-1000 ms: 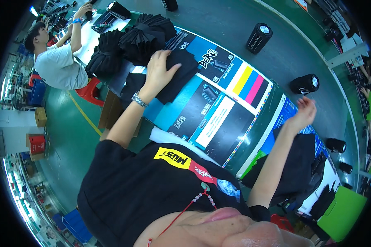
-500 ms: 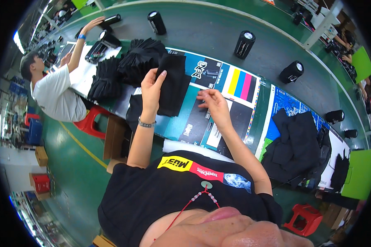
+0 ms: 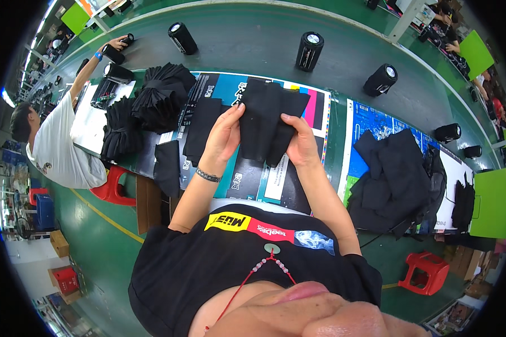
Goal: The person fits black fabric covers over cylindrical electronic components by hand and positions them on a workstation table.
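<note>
From my remote station I observe the left hand (image 3: 224, 137) gripping the left edge of the black fabric (image 3: 261, 121); the right hand (image 3: 303, 144) pinches its right side. Fabric position: over the printed sheet (image 3: 244, 181) on the table (image 3: 335, 121).

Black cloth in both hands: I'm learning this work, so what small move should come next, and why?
Probably square up the black cloth: the left hand and right hand grip its opposite sides, and its right part slants outward at the top, unlike the left.
</note>
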The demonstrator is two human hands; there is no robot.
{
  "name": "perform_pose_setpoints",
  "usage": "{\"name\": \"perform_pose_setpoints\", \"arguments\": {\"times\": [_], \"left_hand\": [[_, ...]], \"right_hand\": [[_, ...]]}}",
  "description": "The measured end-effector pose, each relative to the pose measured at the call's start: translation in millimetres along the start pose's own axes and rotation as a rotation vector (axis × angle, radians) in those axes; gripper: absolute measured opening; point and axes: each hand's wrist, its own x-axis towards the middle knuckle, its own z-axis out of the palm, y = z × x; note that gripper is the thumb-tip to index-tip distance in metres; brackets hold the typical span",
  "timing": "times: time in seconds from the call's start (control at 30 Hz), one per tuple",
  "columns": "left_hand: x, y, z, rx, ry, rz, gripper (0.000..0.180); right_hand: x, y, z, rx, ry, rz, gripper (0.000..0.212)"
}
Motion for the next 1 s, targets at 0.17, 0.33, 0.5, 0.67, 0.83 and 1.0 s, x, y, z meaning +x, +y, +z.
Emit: {"name": "perform_pose_setpoints", "arguments": {"times": [0.17, 0.33, 0.5, 0.67, 0.83, 1.0], "left_hand": [[8, 11, 1, -0.068, 0.028, -0.046, 0.028], [23, 18, 34, 0.071, -0.091, -0.026, 0.029], [23, 12, 71, 0.376, -0.213, -0.005, 0.032], [43, 0, 82, 0.678, -0.433, 0.212, 0.027], [57, -3, 77, 0.315, -0.336, -0.119, 0.034], [82, 4, 76, 0.221, -0.370, -0.195, 0.039]], "right_hand": [[2, -24, -25, 0.424, -0.091, 0.032, 0.031], [17, -54, -64, 0.388, -0.489, -0.105, 0.025], [2, -67, -37, -0.052, -0.075, -0.063, 0.014], [-15, -53, -25, -0.155, -0.195, 0.066, 0.016], [-16, -64, -22, -0.347, -0.041, 0.036, 0.018], [12, -94, -40, -0.160, -0.064, -0.261, 0.013]]}}
